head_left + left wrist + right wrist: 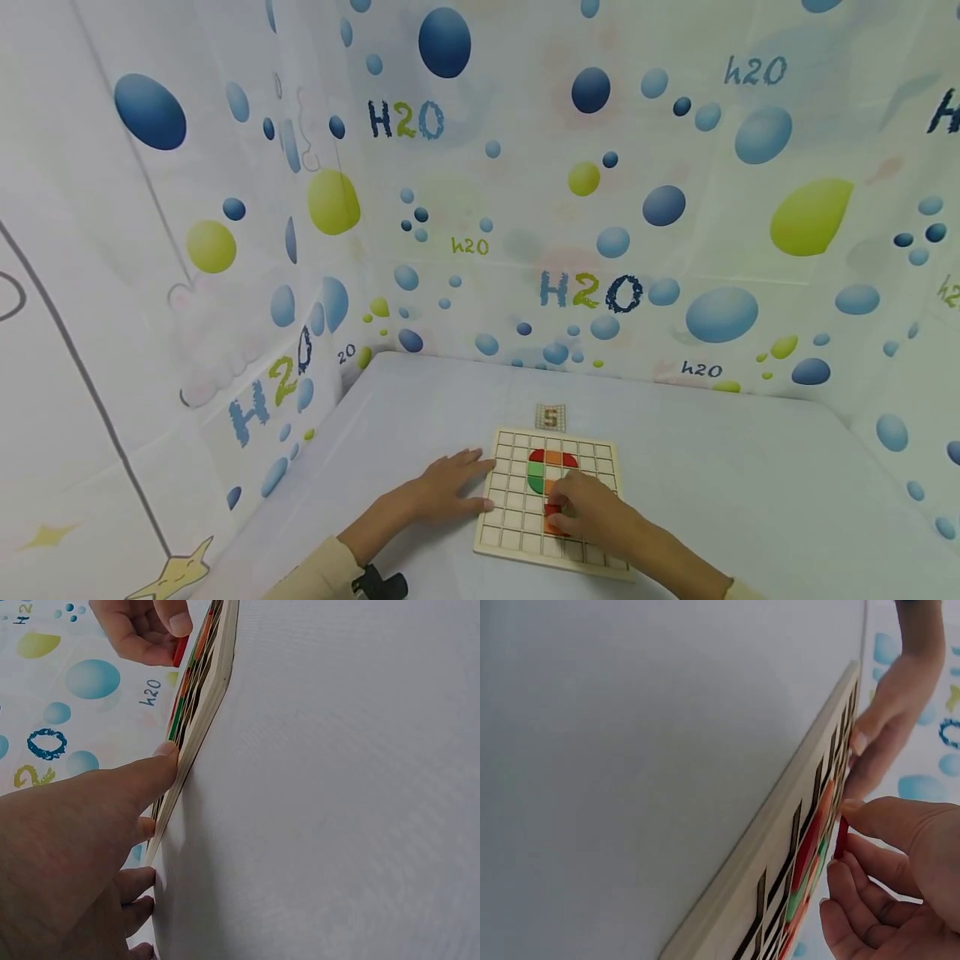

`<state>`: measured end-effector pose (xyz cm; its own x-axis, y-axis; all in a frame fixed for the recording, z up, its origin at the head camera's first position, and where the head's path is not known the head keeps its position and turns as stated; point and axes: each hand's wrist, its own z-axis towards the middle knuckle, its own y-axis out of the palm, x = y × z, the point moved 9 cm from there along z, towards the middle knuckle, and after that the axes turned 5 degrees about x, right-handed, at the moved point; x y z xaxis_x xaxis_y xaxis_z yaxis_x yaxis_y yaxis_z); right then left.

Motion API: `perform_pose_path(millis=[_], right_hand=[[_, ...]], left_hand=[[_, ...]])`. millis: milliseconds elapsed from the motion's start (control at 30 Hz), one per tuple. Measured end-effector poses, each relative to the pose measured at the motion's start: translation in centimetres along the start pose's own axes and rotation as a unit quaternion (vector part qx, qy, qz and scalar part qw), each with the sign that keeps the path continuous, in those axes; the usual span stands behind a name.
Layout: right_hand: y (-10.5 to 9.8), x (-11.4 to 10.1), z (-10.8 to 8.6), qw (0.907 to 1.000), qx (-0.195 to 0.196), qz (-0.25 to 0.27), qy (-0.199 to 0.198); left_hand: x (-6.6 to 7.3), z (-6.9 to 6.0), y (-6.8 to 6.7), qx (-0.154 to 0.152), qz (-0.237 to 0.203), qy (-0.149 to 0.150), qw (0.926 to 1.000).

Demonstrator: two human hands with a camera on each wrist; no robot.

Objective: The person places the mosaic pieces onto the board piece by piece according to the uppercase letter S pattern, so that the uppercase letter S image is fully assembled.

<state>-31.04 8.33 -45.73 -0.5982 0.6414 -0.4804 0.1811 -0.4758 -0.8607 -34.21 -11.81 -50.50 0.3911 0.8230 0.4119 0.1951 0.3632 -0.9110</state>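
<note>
A square wooden grid board (510,518) lies on the white table. Coloured tiles sit in its cells: a red one (570,460), an orange one (553,457), green ones (536,469) and more red and orange partly behind my right hand. My left hand (448,487) rests at the board's left edge, fingers extended, with thumb and fingertips touching the rim. Over the board, my right hand (592,510) pinches a small red tile (841,838) between thumb and finger, held just off the surface. Its full shape is hidden.
A small pattern card (551,417) showing a blocky S-like or 5-like figure lies just beyond the board's far edge. White table cover (720,475) spreads on both sides. Printed curtains (525,208) hang behind and at the left.
</note>
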Motion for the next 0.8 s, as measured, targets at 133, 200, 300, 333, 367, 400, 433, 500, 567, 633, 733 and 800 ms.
perform_pose_path(millis=[133, 200, 300, 333, 367, 400, 433, 500, 567, 633, 733, 800], right_hand=[[1.0, -1.5, 0.5, 0.9994, -0.001, -0.020, -0.030], [1.5, -2.0, 0.6, 0.9989, -0.003, -0.025, -0.039], [1.9, -2.5, 0.7, 0.9980, -0.004, -0.043, -0.045], [2.0, -2.6, 0.8, 0.9978, -0.006, -0.049, -0.044], [2.0, -2.6, 0.8, 0.9975, -0.008, -0.056, -0.043], [2.0, -2.7, 0.8, 0.9969, -0.008, -0.065, -0.044], [1.9, -2.8, 0.8, 0.9963, -0.009, -0.074, -0.044], [1.9, -2.8, 0.7, 0.9957, -0.014, -0.081, -0.041], [1.8, -2.8, 0.7, 0.9956, -0.017, -0.083, -0.039], [1.8, -2.9, 0.6, 0.9959, -0.018, -0.081, -0.038], [1.7, -3.0, 0.6, 0.9960, -0.014, -0.078, -0.041], [1.8, -3.1, 0.6, 0.9958, -0.010, -0.080, -0.043]], left_hand=[[0.1, -0.1, 0.0, 0.000, -0.002, 0.003, 1.0000], [0.1, -0.2, -0.1, 0.001, -0.002, 0.004, 1.0000], [0.1, -0.2, -0.1, 0.003, -0.003, 0.006, 1.0000], [0.1, -0.2, -0.1, 0.003, -0.004, 0.006, 1.0000], [0.1, -0.2, -0.1, 0.003, -0.005, 0.007, 1.0000], [0.1, -0.2, -0.1, 0.004, -0.006, 0.007, 1.0000], [0.1, -0.2, -0.1, 0.004, -0.007, 0.006, 0.9999], [0.0, -0.2, -0.1, 0.004, -0.007, 0.004, 1.0000], [0.1, -0.2, -0.1, 0.005, -0.008, 0.004, 0.9999], [0.1, -0.2, -0.1, 0.005, -0.010, 0.005, 0.9999], [0.0, -0.2, -0.1, 0.004, -0.014, 0.007, 0.9999], [0.0, -0.2, -0.1, 0.004, -0.012, 0.008, 0.9999]])
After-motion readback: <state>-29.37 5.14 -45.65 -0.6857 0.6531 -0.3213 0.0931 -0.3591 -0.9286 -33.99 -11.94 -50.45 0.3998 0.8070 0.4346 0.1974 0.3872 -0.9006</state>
